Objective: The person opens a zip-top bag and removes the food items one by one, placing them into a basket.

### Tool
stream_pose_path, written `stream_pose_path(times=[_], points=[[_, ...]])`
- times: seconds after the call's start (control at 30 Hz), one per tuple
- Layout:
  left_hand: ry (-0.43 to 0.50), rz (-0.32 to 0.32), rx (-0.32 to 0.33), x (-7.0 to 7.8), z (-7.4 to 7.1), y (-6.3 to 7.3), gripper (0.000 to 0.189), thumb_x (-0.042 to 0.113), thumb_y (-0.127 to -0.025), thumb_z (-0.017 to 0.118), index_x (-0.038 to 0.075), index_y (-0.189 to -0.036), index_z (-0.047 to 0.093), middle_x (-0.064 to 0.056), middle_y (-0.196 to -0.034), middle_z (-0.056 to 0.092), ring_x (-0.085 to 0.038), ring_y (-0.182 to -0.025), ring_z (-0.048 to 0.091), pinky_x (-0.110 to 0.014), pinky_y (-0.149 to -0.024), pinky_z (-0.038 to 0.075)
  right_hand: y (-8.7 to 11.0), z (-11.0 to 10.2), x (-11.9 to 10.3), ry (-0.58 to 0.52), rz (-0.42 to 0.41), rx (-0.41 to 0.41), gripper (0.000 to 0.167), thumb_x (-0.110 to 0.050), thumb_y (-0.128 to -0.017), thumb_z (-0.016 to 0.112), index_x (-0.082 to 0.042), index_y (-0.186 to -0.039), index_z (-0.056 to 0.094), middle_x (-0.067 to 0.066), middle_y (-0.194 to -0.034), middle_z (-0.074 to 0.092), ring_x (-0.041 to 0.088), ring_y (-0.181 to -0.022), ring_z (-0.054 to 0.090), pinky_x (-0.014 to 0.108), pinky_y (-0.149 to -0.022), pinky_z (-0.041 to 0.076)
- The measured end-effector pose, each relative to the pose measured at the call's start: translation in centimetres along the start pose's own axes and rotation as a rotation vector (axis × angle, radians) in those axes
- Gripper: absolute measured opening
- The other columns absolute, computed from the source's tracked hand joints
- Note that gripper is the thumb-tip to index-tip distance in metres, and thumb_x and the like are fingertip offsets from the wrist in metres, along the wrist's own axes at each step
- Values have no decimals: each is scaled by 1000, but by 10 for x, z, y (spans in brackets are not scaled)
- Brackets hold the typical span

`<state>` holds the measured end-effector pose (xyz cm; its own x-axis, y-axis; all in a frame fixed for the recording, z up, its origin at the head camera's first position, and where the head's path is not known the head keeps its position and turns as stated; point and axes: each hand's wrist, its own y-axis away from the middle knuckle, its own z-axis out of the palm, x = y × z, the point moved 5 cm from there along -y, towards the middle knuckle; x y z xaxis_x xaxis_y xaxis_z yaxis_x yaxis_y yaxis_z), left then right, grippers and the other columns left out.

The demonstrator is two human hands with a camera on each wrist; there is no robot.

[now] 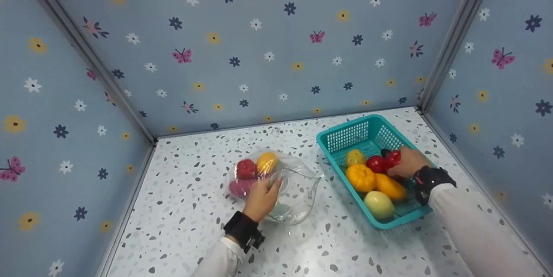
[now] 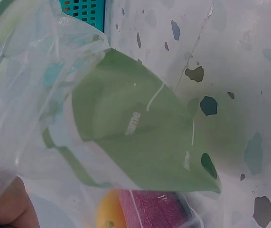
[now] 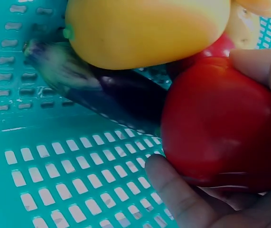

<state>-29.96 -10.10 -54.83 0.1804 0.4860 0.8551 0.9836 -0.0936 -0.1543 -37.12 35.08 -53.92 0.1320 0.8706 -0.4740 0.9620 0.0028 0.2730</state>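
Observation:
My left hand (image 1: 262, 197) grips the edge of a clear plastic bag (image 1: 298, 197) lying on the table. Inside the bag are a red round item (image 1: 246, 169), a yellow item (image 1: 267, 162) and a purple one (image 1: 240, 188). Green printing (image 2: 135, 128) shows on the bag in the left wrist view. Over the right side of a teal basket (image 1: 326, 147), my right hand (image 1: 409, 162) holds a red bell pepper (image 3: 225, 126), its fingers and thumb around it. Beside the pepper lies an eggplant (image 3: 102, 90), under a large yellow-orange item (image 3: 149, 31).
The basket also holds a small orange pumpkin (image 1: 360, 177), a pale yellow-green round item (image 1: 379, 205), a brownish-yellow item (image 1: 355, 158) and another red item (image 1: 376, 163). Flower-patterned panels (image 1: 276, 43) wall in the speckled table (image 1: 181, 225) at the back and both sides.

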Motion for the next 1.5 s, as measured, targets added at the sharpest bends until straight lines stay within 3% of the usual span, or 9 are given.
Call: stream_pose_path(times=[0.23, 0.47, 0.67, 0.87, 1.03, 1.17, 1.3, 1.4, 1.5], points=[[-3, -7, 2, 1, -1, 0, 48, 29, -111, 61, 17, -68, 44, 9, -60, 40, -10, -57, 39, -26, -56, 34, 7, 4, -5, 0, -7, -25, 79, -19, -84, 86, 15, -140, 43, 38, -132, 58, 48, -112, 58, 66, -107, 53], [-17, 14, 17, -1, 2, 4, 50, 25, -111, 62, 18, -66, 42, 10, -59, 38, -10, -57, 36, -26, -56, 30, 12, 1, -19, 62, 1, -64, 95, -28, -93, 85, 14, -158, 31, 41, -152, 49, 53, -129, 55, 70, -117, 44], [-26, 33, 5, -1, 9, 11, 49, 26, -110, 63, 18, -66, 43, 11, -59, 40, -7, -55, 37, -25, -55, 31, 14, -5, -55, 165, -146, 172, 73, -28, -98, 78, 13, -150, 48, 39, -146, 57, 54, -129, 60, 70, -112, 47], [-77, 82, 8, 2, 14, 16, 50, 29, -111, 62, 17, -66, 46, 12, -58, 38, -5, -54, 37, -23, -55, 32, 50, 1, -132, 4, -329, 340, 29, -22, -105, 72, -2, -126, 70, 21, -126, 73, 40, -111, 70, 58, -100, 58], [-155, 142, 50, 6, 16, 18, 49, 28, -110, 63, 17, -65, 48, 13, -58, 36, -7, -55, 41, -26, -57, 37, 91, 37, -191, -28, -556, 261, 8, -22, -103, 76, -15, -106, 78, 2, -101, 79, 18, -89, 70, 40, -87, 64], [-183, 174, 81, 8, 16, 20, 47, 28, -110, 63, 16, -66, 50, 13, -58, 37, -10, -57, 46, -29, -58, 42, 110, 80, -220, 21, -751, 111, 9, -19, -105, 71, -15, -105, 79, -1, -100, 80, 14, -90, 73, 37, -88, 64], [-202, 205, 103, 9, 17, 23, 47, 26, -110, 64, 17, -66, 50, 13, -59, 36, -9, -56, 44, -28, -58, 41, 108, 123, -233, 70, -790, 7, 20, -13, -107, 65, -4, -121, 75, 11, -118, 79, 28, -110, 76, 47, -101, 61], [-228, 255, 130, 12, 17, 27, 46, 24, -108, 65, 16, -66, 49, 13, -59, 34, -10, -56, 43, -29, -56, 40, 100, 147, -238, 123, -779, 5, 31, -10, -105, 63, 3, -134, 67, 21, -134, 73, 38, -125, 70, 54, -110, 55], [-278, 308, 171, 15, 18, 31, 44, 22, -107, 67, 13, -67, 52, 8, -59, 40, -15, -55, 49, -33, -55, 43, 90, 166, -243, 155, -795, 52, 32, -8, -104, 64, 8, -132, 64, 26, -130, 72, 42, -122, 70, 55, -109, 55]])
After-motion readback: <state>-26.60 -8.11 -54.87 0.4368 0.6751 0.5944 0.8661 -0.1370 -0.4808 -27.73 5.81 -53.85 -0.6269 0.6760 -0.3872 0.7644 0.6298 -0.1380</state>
